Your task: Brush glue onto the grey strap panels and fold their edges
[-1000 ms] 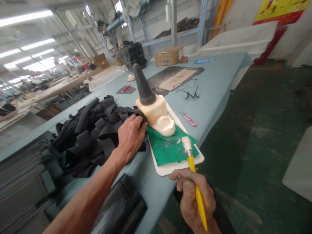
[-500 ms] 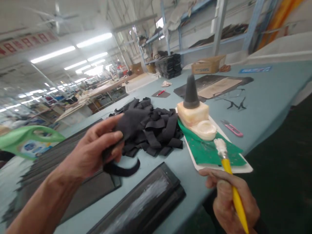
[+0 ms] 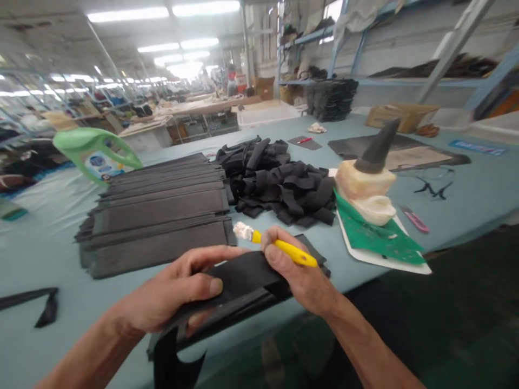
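Note:
Both hands are at a black fabric strip [image 3: 245,274] laid along a dark panel [image 3: 312,248] at the table's near edge. My left hand [image 3: 178,286] grips the strip, thumb on top, and a loose end curls below it. A paintbrush [image 3: 292,252] with a yellow handle and white-coated bristles is held in my right hand [image 3: 298,278], whose thumb and fingers also touch the strip's right part. The brush points left, above the strip. Behind lies a pile of black strips [image 3: 287,189]; to its left are overlapping dark panels [image 3: 158,237].
A glue-smeared block-shaped container [image 3: 360,183] with a black cone [image 3: 379,148] stands on a green sheet [image 3: 373,240] at right. Pink-handled snips [image 3: 416,220] and glasses [image 3: 433,186] lie beyond. A green jug [image 3: 89,148] stands at left; a cardboard box [image 3: 399,116] is at the back.
My left hand has brought the strip down onto the dark panel. My right hand has moved left from beside the green sheet with the brush and now touches the strip. The view has turned.

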The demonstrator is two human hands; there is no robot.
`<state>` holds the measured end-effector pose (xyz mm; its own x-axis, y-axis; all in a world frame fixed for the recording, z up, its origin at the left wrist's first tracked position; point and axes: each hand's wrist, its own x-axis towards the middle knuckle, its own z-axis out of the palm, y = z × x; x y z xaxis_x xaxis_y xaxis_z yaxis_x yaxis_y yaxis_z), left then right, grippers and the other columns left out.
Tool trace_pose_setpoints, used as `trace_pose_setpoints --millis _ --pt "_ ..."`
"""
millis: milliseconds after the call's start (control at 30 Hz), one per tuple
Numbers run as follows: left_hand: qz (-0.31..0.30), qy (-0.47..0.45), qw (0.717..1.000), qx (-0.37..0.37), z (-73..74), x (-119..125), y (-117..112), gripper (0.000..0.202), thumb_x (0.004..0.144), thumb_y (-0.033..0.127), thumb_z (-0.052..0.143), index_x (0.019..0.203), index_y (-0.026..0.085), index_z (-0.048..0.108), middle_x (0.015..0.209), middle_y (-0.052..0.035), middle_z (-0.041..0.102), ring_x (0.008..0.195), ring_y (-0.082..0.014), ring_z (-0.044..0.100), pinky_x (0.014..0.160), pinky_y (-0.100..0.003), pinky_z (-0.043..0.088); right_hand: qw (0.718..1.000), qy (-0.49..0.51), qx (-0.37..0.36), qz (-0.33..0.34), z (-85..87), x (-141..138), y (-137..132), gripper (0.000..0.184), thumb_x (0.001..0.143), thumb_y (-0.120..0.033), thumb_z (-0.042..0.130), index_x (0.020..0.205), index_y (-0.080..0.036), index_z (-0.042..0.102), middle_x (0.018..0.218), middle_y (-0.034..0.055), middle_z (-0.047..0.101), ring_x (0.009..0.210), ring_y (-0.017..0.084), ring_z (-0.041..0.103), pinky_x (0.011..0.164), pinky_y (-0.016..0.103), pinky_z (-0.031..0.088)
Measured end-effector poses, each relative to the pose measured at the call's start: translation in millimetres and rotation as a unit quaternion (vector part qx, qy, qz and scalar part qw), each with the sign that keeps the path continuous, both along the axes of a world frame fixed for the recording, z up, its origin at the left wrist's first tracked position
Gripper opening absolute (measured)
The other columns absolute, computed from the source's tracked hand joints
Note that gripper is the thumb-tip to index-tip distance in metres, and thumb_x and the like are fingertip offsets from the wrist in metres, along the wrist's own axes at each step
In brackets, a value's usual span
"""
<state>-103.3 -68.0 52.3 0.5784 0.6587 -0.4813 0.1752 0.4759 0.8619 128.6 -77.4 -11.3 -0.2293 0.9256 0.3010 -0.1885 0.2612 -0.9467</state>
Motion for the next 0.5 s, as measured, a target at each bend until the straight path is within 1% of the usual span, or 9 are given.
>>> trace_pose_setpoints --millis 33,67,167,267,333,367,433,500 --pt "0.011 0.003 1.0 0.007 -0.5 -7 -2 0.074 0.074 0.053 0.086 0.136 0.021 0.062 0.052 0.0054 0.057 0.038 -0.0048 0.036 0.036 -0.013 0.031 1.0 -0.006 -0.009 0.006 0.7 -4 -3 0.039 0.098 -0.061 0.059 0.09 -0.023 0.053 0.074 -0.0044 0.053 0.064 0.012 0.052 0.059 0.022 0.047" --pt "0.02 0.009 1.0 0.014 -1.2 -14 -4 0.072 0.074 0.054 0.086 0.133 0.021 0.063 0.053 0.0059 0.056 0.039 -0.0045 0.036 0.036 -0.013 0.03 1.0 -0.011 -0.015 0.01 1.1 -7 -6 0.036 0.097 -0.057 0.062 0.089 -0.023 0.052 0.074 -0.0052 0.05 0.063 0.011 0.049 0.057 0.021 0.045" --pt "0.031 0.043 0.998 0.046 -5.7 -32 -9 0.064 0.074 0.06 0.084 0.118 0.018 0.068 0.058 0.006 0.055 0.041 -0.0038 0.036 0.038 -0.013 0.03 0.999 -0.049 -0.021 0.008 1.3 -9 -14 0.026 0.097 -0.046 0.064 0.089 -0.023 0.052 0.081 -0.0034 0.052 0.067 0.012 0.051 0.058 0.021 0.046" --pt "-0.006 0.099 0.993 0.057 -15.0 -52 -18 0.055 0.077 0.064 0.08 0.102 0.016 0.07 0.062 0.0045 0.054 0.047 -0.0054 0.039 0.041 -0.015 0.031 0.991 -0.135 0.005 -0.009 -0.5 0 -22 0.023 0.095 -0.04 0.065 0.085 -0.023 0.054 0.081 -0.002 0.055 0.069 0.013 0.053 0.061 0.023 0.048" --pt "-0.044 0.122 0.991 0.037 -24.6 -68 -31 0.049 0.08 0.063 0.078 0.089 0.016 0.068 0.063 0.0043 0.052 0.05 -0.006 0.038 0.043 -0.016 0.028 0.983 -0.178 0.014 -0.043 -5.1 12 -30 0.024 0.093 -0.04 0.068 0.084 -0.023 0.055 0.081 -0.0011 0.059 0.071 0.014 0.056 0.065 0.025 0.05" --pt "-0.056 0.127 0.99 0.023 -30.3 -77 -39 0.048 0.081 0.062 0.077 0.085 0.016 0.067 0.064 0.0042 0.05 0.052 -0.0062 0.037 0.044 -0.016 0.026 0.979 -0.19 0.013 -0.072 -9.0 20 -33 0.025 0.093 -0.042 0.07 0.084 -0.023 0.056 0.081 -0.0005 0.061 0.072 0.015 0.058 0.066 0.026 0.051" --pt "-0.053 0.131 0.99 -0.001 -42.8 -96 -57 0.049 0.082 0.063 0.075 0.081 0.015 0.064 0.066 0.0039 0.049 0.056 -0.0067 0.036 0.047 -0.017 0.025 0.97 -0.204 0.005 -0.13 -20.1 40 -41 0.026 0.09 -0.044 0.075 0.086 -0.023 0.059 0.082 0.0005 0.064 0.073 0.017 0.06 0.066 0.028 0.053" --pt "-0.028 0.142 0.989 -0.016 -55.0 -114 -74 0.052 0.082 0.066 0.074 0.082 0.015 0.064 0.066 0.004 0.049 0.058 -0.0073 0.036 0.048 -0.018 0.025 0.965 -0.215 -0.002 -0.15 -33.8 61 -46 0.027 0.083 -0.039 0.084 0.087 -0.022 0.063 0.083 0.0014 0.066 0.074 0.017 0.063 0.066 0.028 0.053"
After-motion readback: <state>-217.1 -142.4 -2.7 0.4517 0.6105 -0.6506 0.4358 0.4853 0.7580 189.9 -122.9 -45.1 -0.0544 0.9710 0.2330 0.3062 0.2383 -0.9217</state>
